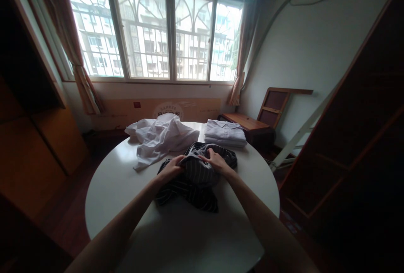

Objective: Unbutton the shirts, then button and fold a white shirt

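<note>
Big windows (151, 33) light up the room behind our round white table (126, 197). We grip a dark striped shirt (194, 176) in the middle of the table, our left hand (171, 169) and right hand (216, 161) both closed on its cloth. Behind it lie a messy white shirt (160, 138) and a folded white pile (224, 134).

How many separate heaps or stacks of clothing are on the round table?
3. A dark striped garment lies under the left hand and right hand; a crumpled white heap sits far left; a folded white stack sits far right. How many pieces each holds cannot be told.
</note>
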A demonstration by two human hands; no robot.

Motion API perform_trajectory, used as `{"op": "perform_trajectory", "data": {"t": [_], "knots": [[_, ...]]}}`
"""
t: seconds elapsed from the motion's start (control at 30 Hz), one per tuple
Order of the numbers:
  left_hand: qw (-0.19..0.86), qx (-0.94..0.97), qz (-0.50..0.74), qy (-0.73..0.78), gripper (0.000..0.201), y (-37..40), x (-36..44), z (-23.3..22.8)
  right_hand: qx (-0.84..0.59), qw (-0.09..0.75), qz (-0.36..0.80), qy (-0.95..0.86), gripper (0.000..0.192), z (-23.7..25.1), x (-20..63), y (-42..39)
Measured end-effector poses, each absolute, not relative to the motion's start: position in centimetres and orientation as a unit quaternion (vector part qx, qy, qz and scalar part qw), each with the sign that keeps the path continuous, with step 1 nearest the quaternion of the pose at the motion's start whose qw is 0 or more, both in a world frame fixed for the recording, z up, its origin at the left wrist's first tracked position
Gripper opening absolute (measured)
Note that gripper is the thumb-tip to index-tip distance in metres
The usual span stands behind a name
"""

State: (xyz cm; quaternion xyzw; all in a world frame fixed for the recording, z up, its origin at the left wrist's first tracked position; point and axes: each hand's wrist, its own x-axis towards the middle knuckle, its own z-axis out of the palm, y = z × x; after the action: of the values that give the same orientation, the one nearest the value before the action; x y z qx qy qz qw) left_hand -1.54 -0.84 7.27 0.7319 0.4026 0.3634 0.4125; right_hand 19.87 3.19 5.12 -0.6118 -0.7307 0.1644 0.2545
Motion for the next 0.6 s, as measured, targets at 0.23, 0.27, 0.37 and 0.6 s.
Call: {"op": "perform_trajectory", "data": {"t": [0.23,0.27,0.37,0.6], "knots": [[0.474,0.763,0.265,0.352,0.028,-2.3,0.2,7.0,-0.639,0.133,0.115,-0.749,0.037,4.9,19.5,2.8],[0.449,0.752,0.308,0.371,0.030,-1.9,0.2,6.9,-0.630,0.132,0.112,-0.757,0.030,4.9,19.5,2.7],[0.344,0.702,0.455,0.425,0.026,-0.3,-0.6,6.3,-0.611,0.193,0.117,-0.759,0.017,4.8,19.6,3.0],[0.343,0.568,0.542,0.516,0.034,2.7,-2.3,4.4,-0.435,0.511,0.436,-0.600,0.022,5.1,20.9,2.5]]}}
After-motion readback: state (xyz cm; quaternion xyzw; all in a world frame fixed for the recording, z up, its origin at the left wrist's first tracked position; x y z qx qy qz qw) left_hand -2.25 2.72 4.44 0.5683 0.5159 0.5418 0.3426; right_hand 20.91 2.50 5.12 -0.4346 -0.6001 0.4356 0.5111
